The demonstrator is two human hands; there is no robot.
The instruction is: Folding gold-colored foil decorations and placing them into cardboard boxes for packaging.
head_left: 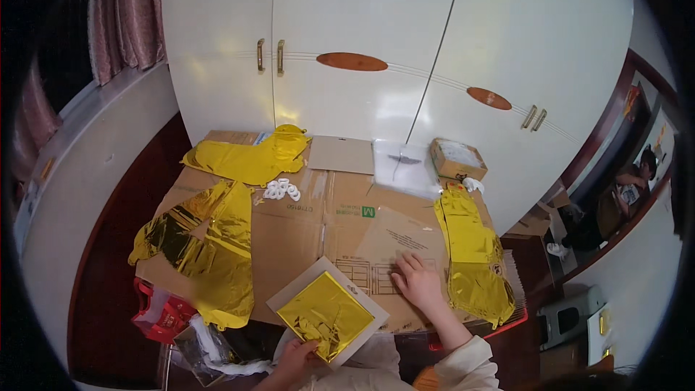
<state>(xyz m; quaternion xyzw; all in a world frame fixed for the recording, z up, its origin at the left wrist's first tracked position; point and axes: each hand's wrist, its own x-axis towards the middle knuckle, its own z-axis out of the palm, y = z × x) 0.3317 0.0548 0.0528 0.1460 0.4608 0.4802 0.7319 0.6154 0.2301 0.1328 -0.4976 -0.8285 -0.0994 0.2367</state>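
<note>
At the bottom centre of the frame the left hand [295, 362] grips the lower corner of a flat white card [288, 295] that carries one folded sheet of gold foil [326, 313], fingers closed on the card's edge with the thumb lying over the foil. Just to the right of it, in the lower middle, the right hand [418, 281] rests palm down on flattened brown cardboard [289, 235], its fingers spread slightly apart and holding nothing. The cardboard covers the work surface across the centre of the frame and bears three loose gold foil pieces: one crumpled foil shape [250, 158] at the upper left of the cardboard, one large creased foil shape [210, 246] down its left side, and one long foil strip [474, 257] along its right edge, just beside the right hand. With the sheet on the card that makes four gold pieces in all. A small cluster of white rings [281, 189] lies between the two left-hand foil shapes; their exact number is too small to tell. Toward the upper middle sit one clear plastic bag [405, 166] and one small cardboard box [457, 158] beside it. A red bag [163, 315] sits at the lower left, below the cardboard's edge. Behind everything stand white wardrobe doors [362, 14], filling the top of the frame.
</note>
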